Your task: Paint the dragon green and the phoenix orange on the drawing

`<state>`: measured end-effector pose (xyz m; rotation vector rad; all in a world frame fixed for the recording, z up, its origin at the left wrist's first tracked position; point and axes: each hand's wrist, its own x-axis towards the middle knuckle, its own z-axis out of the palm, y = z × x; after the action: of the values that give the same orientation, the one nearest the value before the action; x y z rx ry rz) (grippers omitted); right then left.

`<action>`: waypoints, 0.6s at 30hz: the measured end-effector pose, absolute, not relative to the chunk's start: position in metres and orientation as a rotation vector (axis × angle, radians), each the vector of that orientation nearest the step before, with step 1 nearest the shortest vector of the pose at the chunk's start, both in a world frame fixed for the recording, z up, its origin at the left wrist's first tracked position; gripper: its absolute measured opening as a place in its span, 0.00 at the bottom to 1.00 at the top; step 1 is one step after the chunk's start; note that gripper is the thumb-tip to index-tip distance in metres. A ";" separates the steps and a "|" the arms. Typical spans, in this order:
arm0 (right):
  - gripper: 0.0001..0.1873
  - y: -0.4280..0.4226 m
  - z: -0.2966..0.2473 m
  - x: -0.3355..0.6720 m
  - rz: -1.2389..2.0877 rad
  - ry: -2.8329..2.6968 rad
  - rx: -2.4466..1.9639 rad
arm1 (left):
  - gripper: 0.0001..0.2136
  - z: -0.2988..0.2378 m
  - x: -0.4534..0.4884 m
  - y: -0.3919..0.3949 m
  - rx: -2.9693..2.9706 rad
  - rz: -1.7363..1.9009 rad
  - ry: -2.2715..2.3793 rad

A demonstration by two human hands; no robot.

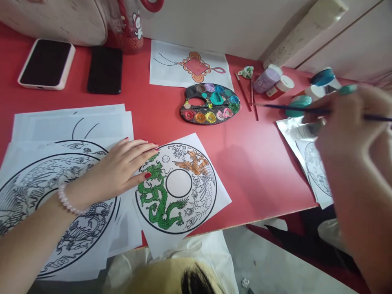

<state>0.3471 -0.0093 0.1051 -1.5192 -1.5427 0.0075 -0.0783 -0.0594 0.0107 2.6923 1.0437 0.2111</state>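
My left hand [128, 165] lies flat, fingers stretched, across a stack of line-drawn sheets [61, 126], fingertips on the left edge of a round dragon-and-phoenix drawing [179, 183]. Its dragon is painted green, the phoenix's upper part orange-brown; the rest is uncoloured outline. Raised at the right, my right hand [355, 118] is closed around a thin dark paintbrush [284, 108]. The brush points left, its tip above the red table near two more brushes. A dark paint palette [206, 111] with several coloured wells lies beyond the drawing.
Paint jars [268, 78] stand at the right, beside a crumpled tissue [246, 72]. A coloured knot drawing [171, 75] lies behind the palette. Two phones [105, 69] and a clear bottle [125, 28] are at the back left. The red table's [245, 179] front edge runs below the drawing.
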 end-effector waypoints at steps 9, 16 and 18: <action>0.20 -0.008 0.076 0.251 0.395 -1.971 -1.291 | 0.26 0.013 -0.076 -0.058 2.697 0.235 1.022; 0.18 -0.004 0.076 0.258 0.374 -1.936 -1.329 | 0.26 0.014 -0.077 -0.059 2.683 0.258 1.008; 0.18 -0.003 0.075 0.256 0.359 -1.950 -1.319 | 0.26 0.014 -0.076 -0.059 2.674 0.251 1.016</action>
<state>0.2563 -0.0029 0.0752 -1.3192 -1.9496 0.3593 -0.0765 -0.0589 0.0139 2.6738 1.0163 0.2511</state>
